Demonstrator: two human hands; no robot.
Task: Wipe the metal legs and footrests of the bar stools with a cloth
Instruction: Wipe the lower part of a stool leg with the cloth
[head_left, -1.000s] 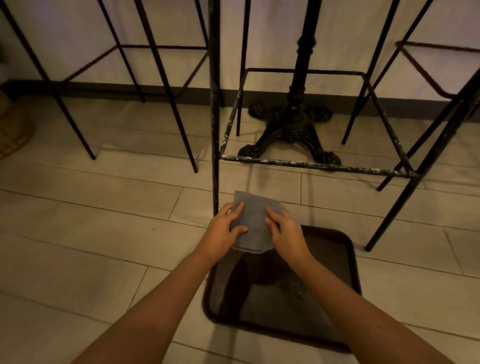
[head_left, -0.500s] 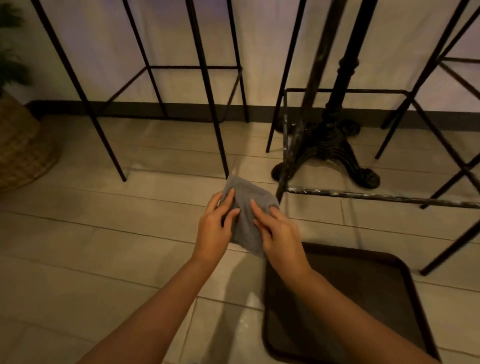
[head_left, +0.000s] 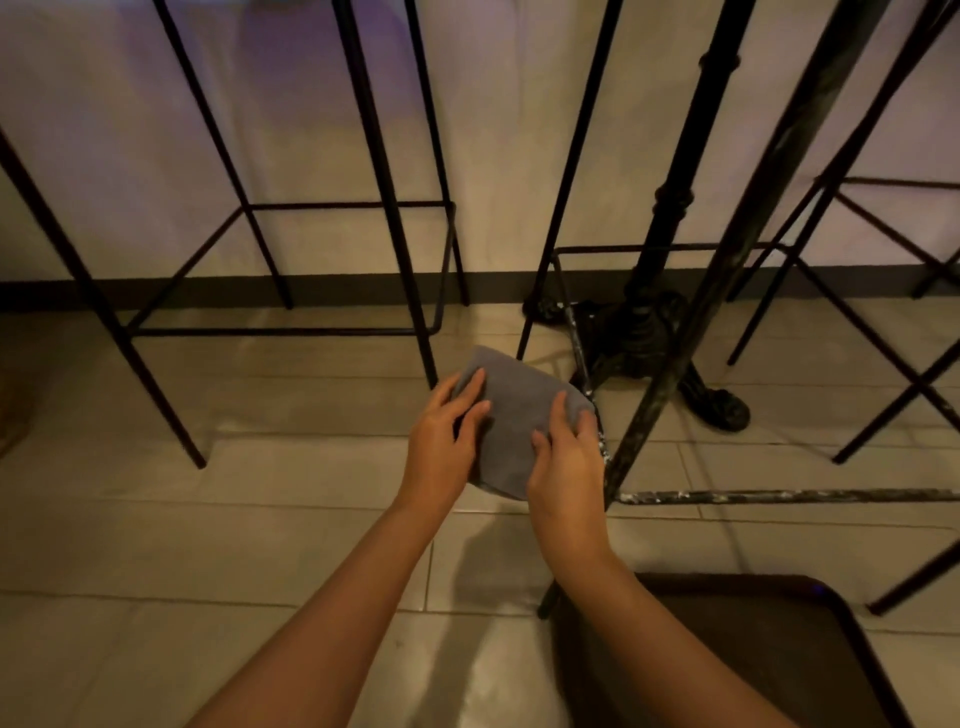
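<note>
A folded grey cloth (head_left: 511, 415) is held up in front of me by both hands. My left hand (head_left: 441, 447) grips its left edge with the thumb on top. My right hand (head_left: 563, 467) grips its right edge. Just right of the cloth runs the scuffed, paint-flecked leg (head_left: 675, 364) of the nearest bar stool, and its worn footrest bar (head_left: 779, 496) runs off to the right. A second black stool frame with its footrest (head_left: 280, 331) stands to the left.
An ornate cast-iron table base (head_left: 649, 332) stands behind the near stool. A dark brown tray (head_left: 727, 649) lies on the tiled floor at lower right. More stool legs (head_left: 883, 405) cross at the far right. A pale wall with dark skirting closes the back.
My view has swung left and closer to the floor, so the tray slid to the lower right. Both hands lifted the cloth off the tray area and carried it beside the near stool leg.
</note>
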